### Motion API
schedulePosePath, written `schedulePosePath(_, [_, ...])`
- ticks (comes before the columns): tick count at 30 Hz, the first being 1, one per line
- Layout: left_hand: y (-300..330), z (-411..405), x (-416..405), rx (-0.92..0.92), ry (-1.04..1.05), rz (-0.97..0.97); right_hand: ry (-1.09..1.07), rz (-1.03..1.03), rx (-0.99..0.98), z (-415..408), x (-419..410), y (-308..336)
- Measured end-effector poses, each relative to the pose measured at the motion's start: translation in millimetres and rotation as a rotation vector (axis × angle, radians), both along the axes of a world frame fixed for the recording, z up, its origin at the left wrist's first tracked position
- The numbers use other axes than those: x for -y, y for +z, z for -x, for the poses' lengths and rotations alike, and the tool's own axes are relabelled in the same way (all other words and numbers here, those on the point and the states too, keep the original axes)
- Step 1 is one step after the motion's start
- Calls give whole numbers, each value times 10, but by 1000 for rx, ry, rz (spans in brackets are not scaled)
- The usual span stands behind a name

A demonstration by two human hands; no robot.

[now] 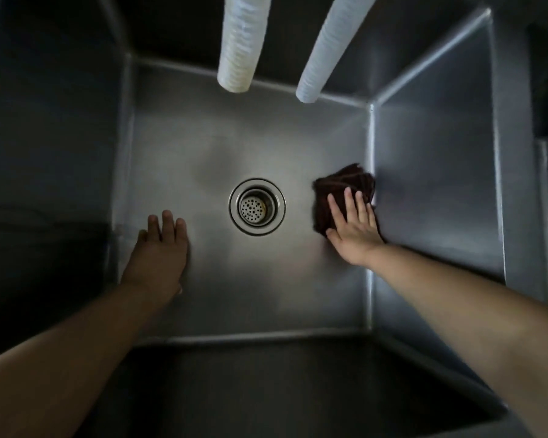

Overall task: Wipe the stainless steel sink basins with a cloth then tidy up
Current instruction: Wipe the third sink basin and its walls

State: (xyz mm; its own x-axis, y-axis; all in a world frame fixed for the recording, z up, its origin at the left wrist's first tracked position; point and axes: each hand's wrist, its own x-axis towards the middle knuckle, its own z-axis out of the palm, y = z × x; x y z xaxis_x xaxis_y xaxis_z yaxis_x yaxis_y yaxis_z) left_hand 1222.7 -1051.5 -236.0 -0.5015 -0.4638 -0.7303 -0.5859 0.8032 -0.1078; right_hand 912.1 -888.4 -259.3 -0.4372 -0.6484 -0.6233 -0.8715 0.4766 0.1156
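Cloth (342, 191) lies under flat right hand (353, 227)

Right hand (355, 230) presses a dark cloth (339, 188) flat beside the basin (203, 147) wall; left hand (162, 248) rests flat left of the drain (257, 207).
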Motion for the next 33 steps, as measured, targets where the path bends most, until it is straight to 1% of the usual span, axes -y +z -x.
schedulePosePath(3, [24, -18, 9, -20, -1, -17, 85, -162, 38, -253, -368, 84])
schedulePosePath(5, [41, -17, 13, -12, 3, -27, 179, -267, 57, -418, -641, 156])
schedulePosePath(7, [47, -9, 17, -3, 6, -29, 287, -338, 96, -511, -843, 216])
schedulePosePath(8, [50, -6, 18, -3, 3, -27, 330, -340, 108, -512, -876, 250])
schedulePosePath(11, [57, 3, 32, -9, 13, -46, 389, -250, 48, -424, -762, 310])
schedulePosePath(13, [65, 3, 42, 0, 30, -69, 455, -237, -8, -424, -680, 244])
schedulePosePath(15, [62, 5, 49, 4, 31, -75, 471, -215, -19, -504, -656, 156])
schedulePosePath(17, [47, 6, 54, -5, 32, -71, 500, -142, -22, -586, -614, 120])
schedulePosePath(21, [27, 0, 52, -13, 42, -73, 594, 44, 52, -750, -391, 112])
schedulePosePath(24, [-20, -31, 57, -41, 42, -62, 637, 144, 114, -1083, -50, 9])
schedulePosePath(29, [-68, -43, 34, -60, 31, -37, 676, 177, 237, -1626, 372, -187])
schedulePosePath(33, [-94, -32, 21, -40, 21, -21, 761, 129, 277, -1563, 212, -185])
